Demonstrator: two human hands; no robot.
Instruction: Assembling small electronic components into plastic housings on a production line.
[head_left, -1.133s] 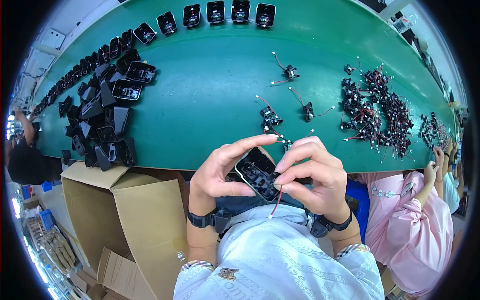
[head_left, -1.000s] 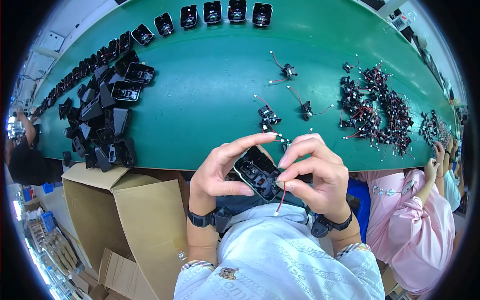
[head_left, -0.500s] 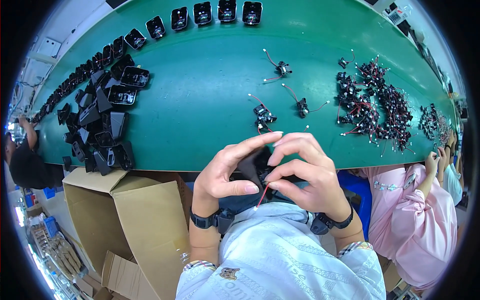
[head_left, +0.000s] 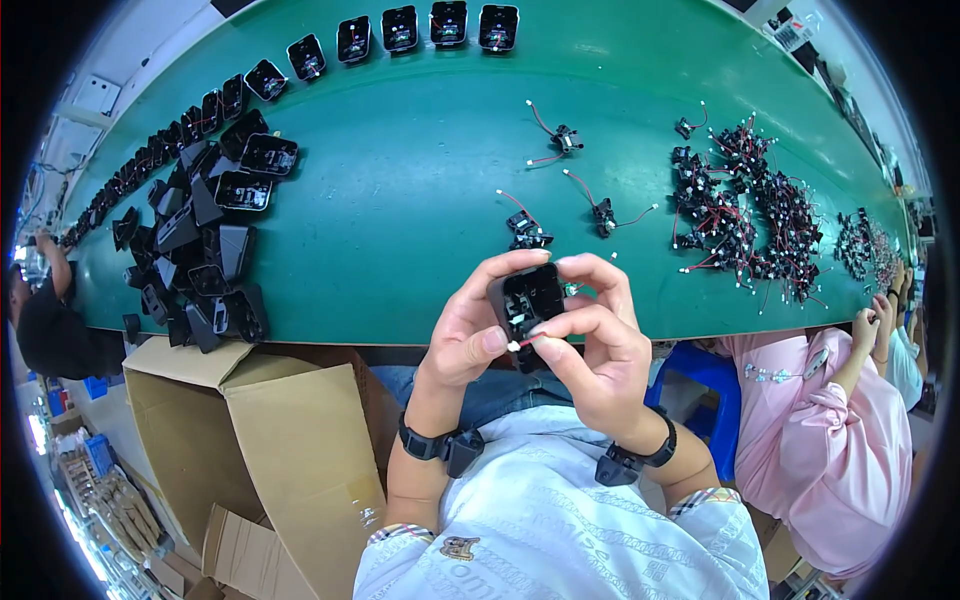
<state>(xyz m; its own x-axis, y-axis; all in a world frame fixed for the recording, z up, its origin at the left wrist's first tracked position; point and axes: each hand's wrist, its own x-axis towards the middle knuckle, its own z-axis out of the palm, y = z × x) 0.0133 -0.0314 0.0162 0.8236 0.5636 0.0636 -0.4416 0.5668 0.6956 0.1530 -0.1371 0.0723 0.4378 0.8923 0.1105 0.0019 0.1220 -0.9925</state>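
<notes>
My left hand is wrapped round a black plastic housing, its open side turned up toward me. Inside the housing, small parts show only dimly. A short red wire ending in a white connector lies across the near part of the opening. My right hand pinches this wire between fingertips, while its other fingers rest along the housing's right side. Just beyond my hands lie small black modules with red leads, and another such module sits to the right.
Black housings are heaped at left; a row of open ones curves along the green table's far side. A large pile of wired modules is at right. A cardboard box stands below left. A person in pink sits at right.
The housing has tilted so its opening now faces up. Both hands have turned with it, and the wire's white end has moved up, from below the housing to its opening.
</notes>
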